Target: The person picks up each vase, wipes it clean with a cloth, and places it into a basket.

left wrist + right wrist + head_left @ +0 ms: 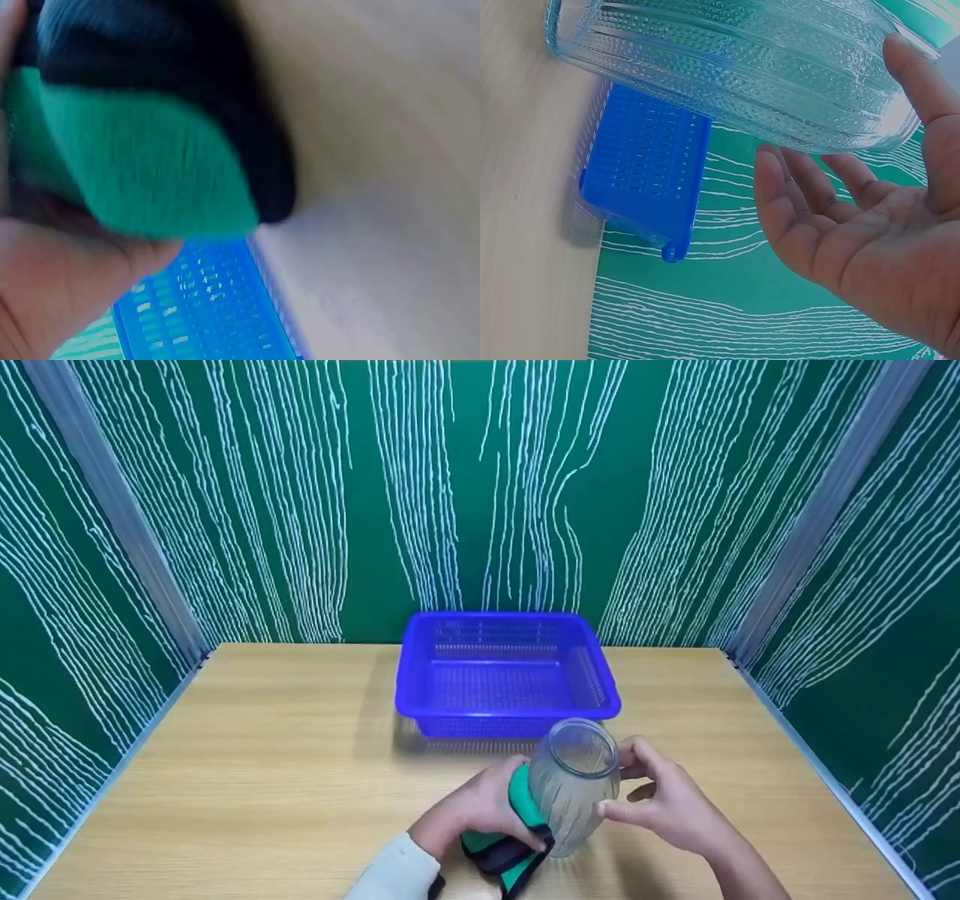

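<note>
A ribbed clear glass vase [574, 795] stands upright near the front of the table, its mouth tilted slightly toward the camera. My left hand [491, 802] grips a folded green cloth with black edging [529, 799] and holds it against the vase's left side. In the left wrist view, the cloth [150, 157] hides most of the fingers. My right hand [664, 802] is at the vase's other side, thumb on the near surface and bent fingers round the far side. The right wrist view has the thumb over the dotted glass [765, 75], fingertips right at its edge.
A blue-purple plastic basket [510, 725] with lattice sides sits at the table's back middle, just behind the vase. Green walls [382, 510] with white wavy lines surround the wooden table [262, 780] at the back and sides.
</note>
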### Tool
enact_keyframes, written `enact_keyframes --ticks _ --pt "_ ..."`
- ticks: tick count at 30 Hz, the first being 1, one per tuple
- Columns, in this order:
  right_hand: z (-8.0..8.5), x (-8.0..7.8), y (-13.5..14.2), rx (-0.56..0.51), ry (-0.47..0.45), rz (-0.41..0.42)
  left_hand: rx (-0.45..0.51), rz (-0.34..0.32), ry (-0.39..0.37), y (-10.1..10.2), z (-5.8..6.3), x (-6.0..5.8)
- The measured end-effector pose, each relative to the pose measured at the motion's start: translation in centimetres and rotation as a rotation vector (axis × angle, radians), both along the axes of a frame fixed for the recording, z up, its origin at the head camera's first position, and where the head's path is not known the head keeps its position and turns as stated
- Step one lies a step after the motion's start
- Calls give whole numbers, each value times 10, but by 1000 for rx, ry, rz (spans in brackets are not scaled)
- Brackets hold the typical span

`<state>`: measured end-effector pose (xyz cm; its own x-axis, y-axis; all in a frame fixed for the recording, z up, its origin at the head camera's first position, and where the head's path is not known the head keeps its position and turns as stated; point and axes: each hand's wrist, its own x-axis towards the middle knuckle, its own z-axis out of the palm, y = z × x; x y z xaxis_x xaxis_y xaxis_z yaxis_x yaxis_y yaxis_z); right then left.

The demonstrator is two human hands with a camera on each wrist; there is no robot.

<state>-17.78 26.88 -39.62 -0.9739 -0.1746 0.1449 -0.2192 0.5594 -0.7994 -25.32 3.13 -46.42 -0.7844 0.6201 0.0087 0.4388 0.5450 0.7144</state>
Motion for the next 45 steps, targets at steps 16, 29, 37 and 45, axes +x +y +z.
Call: enact_keyframes --ticks 16,29,37,45 --pt "-1 2 -3 -7 17 -57 416 -41 -93 0 39 1" --pt "-2 1 -1 10 0 -61 367 -118 -40 5 28 -5" --pt "-4 1 -2 1 60 -58 279 -62 -13 5 15 -4" --pt "-5 2 -2 0 58 -64 188 -46 26 4 3 -4"
